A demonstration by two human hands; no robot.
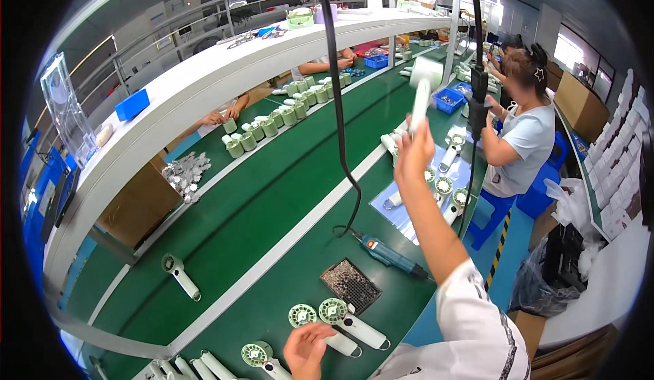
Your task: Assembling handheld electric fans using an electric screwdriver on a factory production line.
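Observation:
My right hand (413, 150) is raised high over the green conveyor belt (272, 196), shut on a white hand-held fan (422, 94) that points upward. My left hand (306, 351) hovers low near the front edge, fingers apart, just above a white fan part (338, 342). Two more open fan parts with round pale green grilles (332, 310) lie beside it. A third one (257, 355) rests to the left of that hand.
A blue electric screwdriver (392, 255) hangs on a black cable (337, 107) next to a dark screw tray (351, 285). A lone white fan (180, 274) lies on the belt's left. Rows of pale green parts (272, 118) line the far side. A seated person (524, 135) works at right.

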